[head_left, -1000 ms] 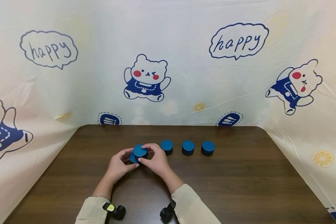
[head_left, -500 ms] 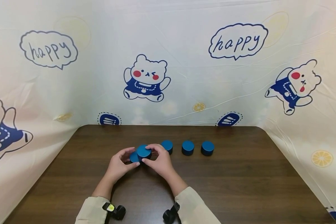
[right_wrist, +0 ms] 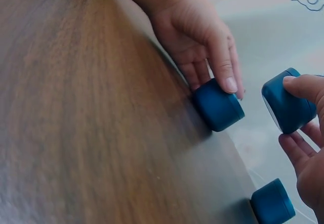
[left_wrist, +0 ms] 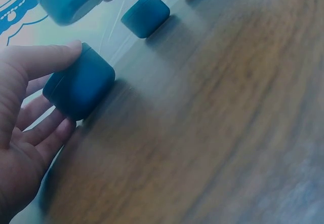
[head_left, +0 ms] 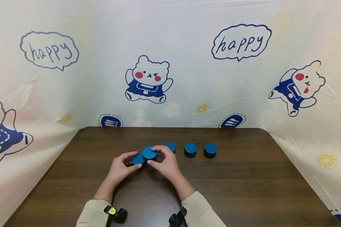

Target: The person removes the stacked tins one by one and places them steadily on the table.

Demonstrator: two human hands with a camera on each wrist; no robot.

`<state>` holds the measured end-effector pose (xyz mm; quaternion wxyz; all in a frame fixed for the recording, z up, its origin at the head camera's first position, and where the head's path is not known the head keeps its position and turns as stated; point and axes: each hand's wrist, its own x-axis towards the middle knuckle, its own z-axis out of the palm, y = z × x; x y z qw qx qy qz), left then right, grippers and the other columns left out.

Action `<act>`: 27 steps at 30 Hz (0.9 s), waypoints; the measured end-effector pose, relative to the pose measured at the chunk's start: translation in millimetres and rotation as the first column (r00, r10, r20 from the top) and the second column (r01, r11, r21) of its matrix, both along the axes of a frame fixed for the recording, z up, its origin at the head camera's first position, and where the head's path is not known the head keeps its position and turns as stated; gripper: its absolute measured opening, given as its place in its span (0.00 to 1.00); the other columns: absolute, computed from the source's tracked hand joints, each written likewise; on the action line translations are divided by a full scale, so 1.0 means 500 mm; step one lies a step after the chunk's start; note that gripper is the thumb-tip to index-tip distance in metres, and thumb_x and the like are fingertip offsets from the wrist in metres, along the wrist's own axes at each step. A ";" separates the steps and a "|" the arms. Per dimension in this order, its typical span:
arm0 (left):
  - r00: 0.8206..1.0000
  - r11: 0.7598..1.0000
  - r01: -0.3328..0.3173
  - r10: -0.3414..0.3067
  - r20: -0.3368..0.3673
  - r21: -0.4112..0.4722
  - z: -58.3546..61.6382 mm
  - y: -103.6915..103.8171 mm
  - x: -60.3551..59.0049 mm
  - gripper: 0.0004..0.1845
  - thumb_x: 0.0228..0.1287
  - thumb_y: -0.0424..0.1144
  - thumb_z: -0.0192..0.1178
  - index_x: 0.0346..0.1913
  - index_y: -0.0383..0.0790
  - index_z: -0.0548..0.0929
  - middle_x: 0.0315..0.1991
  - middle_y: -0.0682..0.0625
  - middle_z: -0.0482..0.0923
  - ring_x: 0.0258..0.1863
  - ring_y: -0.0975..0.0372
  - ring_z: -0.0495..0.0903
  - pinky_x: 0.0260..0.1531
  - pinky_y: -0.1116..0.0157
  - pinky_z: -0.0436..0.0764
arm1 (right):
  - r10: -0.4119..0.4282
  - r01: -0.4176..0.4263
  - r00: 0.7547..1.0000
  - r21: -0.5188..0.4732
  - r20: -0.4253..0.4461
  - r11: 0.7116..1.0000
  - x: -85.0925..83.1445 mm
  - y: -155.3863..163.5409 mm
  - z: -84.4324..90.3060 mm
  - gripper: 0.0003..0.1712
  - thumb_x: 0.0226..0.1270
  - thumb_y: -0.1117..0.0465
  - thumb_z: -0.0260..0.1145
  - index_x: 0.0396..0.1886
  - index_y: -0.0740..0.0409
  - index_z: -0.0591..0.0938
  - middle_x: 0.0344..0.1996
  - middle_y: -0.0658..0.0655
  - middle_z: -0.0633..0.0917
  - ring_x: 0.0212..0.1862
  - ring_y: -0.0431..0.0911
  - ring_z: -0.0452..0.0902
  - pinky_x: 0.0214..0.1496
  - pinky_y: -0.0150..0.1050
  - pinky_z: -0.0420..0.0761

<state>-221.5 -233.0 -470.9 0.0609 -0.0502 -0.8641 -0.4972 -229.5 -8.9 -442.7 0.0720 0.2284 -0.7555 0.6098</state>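
Observation:
My left hand (head_left: 120,166) grips a short blue cylinder (head_left: 137,159) that stands on the table, thumb at the near side and fingers behind. In the left wrist view this cylinder (left_wrist: 83,84) shows a thin seam near its top. A second, similar blue cylinder (head_left: 149,152) is pinched between the thumb and fingers of my right hand (head_left: 165,164). It is raised off the table, just right of the first one and partly over it in the head view. From the right wrist view, a gap separates this raised cylinder (right_wrist: 286,102) from the lower one (right_wrist: 215,105); its underside looks pale.
Three more blue cylinders stand in a row to the right: one (head_left: 170,147) partly behind my right hand, a middle one (head_left: 190,150) and the outermost (head_left: 210,150). The brown wooden table (head_left: 233,189) ends at a printed cloth (head_left: 187,78) behind.
My right hand has moved to the right with its raised cylinder, uncovering more of the one in my left hand. The left hand has stayed in place.

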 end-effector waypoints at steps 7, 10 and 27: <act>1.000 1.000 0.002 -0.002 0.011 0.005 0.002 0.000 0.001 0.29 0.55 0.46 0.73 0.60 0.41 0.80 0.59 0.40 0.75 0.54 0.48 0.78 0.55 0.51 0.78 | -0.002 0.003 1.000 -0.047 0.008 0.999 0.002 0.022 0.007 0.24 0.56 0.65 0.76 0.53 0.56 0.81 0.56 0.57 0.79 0.53 0.53 0.76 0.56 0.53 0.79; 1.000 1.000 0.001 -0.001 0.015 0.002 0.002 0.000 0.000 0.29 0.55 0.46 0.73 0.60 0.40 0.80 0.59 0.40 0.75 0.55 0.48 0.78 0.55 0.51 0.78 | -0.011 0.012 1.000 -0.053 0.011 0.999 0.002 0.030 0.008 0.23 0.55 0.65 0.76 0.52 0.56 0.82 0.55 0.57 0.79 0.53 0.53 0.77 0.56 0.55 0.78; 0.999 1.000 -0.003 0.002 0.040 0.016 0.002 -0.002 -0.003 0.30 0.55 0.46 0.73 0.60 0.41 0.80 0.60 0.40 0.74 0.56 0.48 0.76 0.57 0.51 0.76 | -0.049 0.048 0.999 -0.028 -0.016 0.998 0.061 0.070 0.087 0.23 0.54 0.72 0.74 0.52 0.69 0.80 0.55 0.67 0.78 0.52 0.59 0.77 0.54 0.57 0.79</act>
